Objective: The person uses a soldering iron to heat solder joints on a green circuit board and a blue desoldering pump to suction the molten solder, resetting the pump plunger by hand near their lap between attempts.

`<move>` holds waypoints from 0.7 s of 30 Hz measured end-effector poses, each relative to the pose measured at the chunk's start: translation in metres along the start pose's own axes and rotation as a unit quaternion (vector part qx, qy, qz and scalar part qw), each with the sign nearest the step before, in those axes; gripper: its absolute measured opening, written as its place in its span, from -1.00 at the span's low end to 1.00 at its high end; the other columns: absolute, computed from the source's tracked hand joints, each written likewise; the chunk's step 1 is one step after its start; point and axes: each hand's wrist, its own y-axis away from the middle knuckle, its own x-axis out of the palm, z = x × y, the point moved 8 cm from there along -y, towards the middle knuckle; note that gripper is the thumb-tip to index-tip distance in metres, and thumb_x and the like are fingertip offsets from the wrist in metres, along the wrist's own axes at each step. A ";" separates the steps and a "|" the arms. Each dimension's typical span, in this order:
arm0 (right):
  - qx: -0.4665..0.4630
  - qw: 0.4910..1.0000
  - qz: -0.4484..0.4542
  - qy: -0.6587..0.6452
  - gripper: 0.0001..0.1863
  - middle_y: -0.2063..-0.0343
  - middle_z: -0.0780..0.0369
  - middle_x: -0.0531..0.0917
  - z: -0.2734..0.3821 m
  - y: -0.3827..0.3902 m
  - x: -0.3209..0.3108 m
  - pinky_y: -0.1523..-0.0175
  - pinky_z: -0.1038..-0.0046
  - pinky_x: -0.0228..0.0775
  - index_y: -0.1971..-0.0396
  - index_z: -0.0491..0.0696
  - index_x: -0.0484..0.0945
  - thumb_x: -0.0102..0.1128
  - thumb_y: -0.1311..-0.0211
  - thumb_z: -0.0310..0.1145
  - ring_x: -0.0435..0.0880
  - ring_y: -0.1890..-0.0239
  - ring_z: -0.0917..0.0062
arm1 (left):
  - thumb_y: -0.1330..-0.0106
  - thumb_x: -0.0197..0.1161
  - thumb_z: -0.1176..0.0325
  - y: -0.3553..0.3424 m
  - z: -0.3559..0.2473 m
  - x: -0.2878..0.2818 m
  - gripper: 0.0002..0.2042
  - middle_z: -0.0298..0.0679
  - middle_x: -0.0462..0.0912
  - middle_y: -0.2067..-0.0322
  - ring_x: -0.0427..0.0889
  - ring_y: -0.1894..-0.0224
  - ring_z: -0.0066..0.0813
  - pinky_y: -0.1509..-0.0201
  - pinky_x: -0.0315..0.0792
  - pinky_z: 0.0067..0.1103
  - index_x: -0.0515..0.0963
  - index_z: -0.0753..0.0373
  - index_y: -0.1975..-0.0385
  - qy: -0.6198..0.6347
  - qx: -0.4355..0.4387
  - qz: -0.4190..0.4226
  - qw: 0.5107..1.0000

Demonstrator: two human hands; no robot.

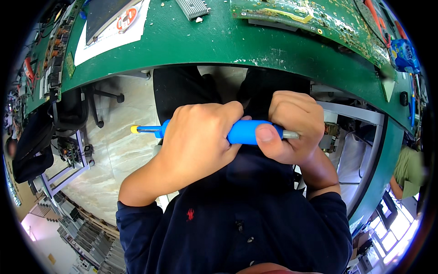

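Across my lap, in front of the green workbench [196,48], I hold a blue solder sucker [244,132] roughly level. My left hand [196,134] is wrapped round its barrel. The yellow-capped plunger, with a spring along its rod, sticks out past that hand to the left. My right hand [299,121] is closed round the other end, with the thumb along the blue barrel and the grey nozzle showing by the palm. Most of the barrel under my left fingers is hidden.
A large green circuit board [315,20] lies at the bench's far right. A finned metal heat sink [193,8] and white paper [109,48] lie further left. The bench edge curves ahead of my hands. A blue packet [404,55] sits at the right.
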 end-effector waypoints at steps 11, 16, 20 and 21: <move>-0.012 0.997 0.051 -0.053 -0.46 0.77 0.24 0.22 -0.017 -0.001 0.006 0.64 0.41 -0.01 0.76 -0.09 0.30 0.38 -0.12 -0.07 0.20 0.75 0.41 | 0.06 0.36 0.42 -0.004 0.012 0.005 -0.80 -0.13 0.52 0.66 0.57 0.56 -0.08 0.49 0.44 -0.31 0.42 0.24 0.57 0.017 0.013 0.019 1.000; 0.088 0.993 0.010 -0.083 -0.55 0.78 0.24 0.20 -0.026 0.005 0.008 0.62 0.40 -0.04 0.77 -0.10 0.28 0.25 -0.21 -0.28 0.16 0.76 0.43 | 0.04 0.35 0.42 -0.007 0.014 0.002 -0.80 -0.13 0.51 0.66 0.57 0.57 -0.07 0.49 0.44 -0.30 0.41 0.25 0.56 -0.013 -0.001 0.008 1.000; 0.141 0.981 0.003 -0.135 -0.61 0.79 0.23 0.21 -0.031 0.004 0.009 0.61 0.42 -0.04 0.76 -0.12 0.29 0.15 -0.25 -0.41 0.16 0.76 0.46 | 0.01 0.34 0.42 -0.008 0.016 0.002 -0.81 -0.12 0.52 0.66 0.57 0.57 -0.07 0.49 0.44 -0.29 0.41 0.25 0.55 -0.020 0.007 -0.002 1.000; 0.155 0.977 0.002 -0.143 -0.62 0.79 0.23 0.21 -0.032 0.003 0.009 0.61 0.42 -0.04 0.75 -0.13 0.29 0.13 -0.25 -0.42 0.16 0.76 0.46 | 0.00 0.34 0.42 -0.009 0.016 0.001 -0.81 -0.12 0.52 0.65 0.57 0.57 -0.07 0.49 0.44 -0.29 0.41 0.25 0.55 -0.023 0.009 -0.003 1.000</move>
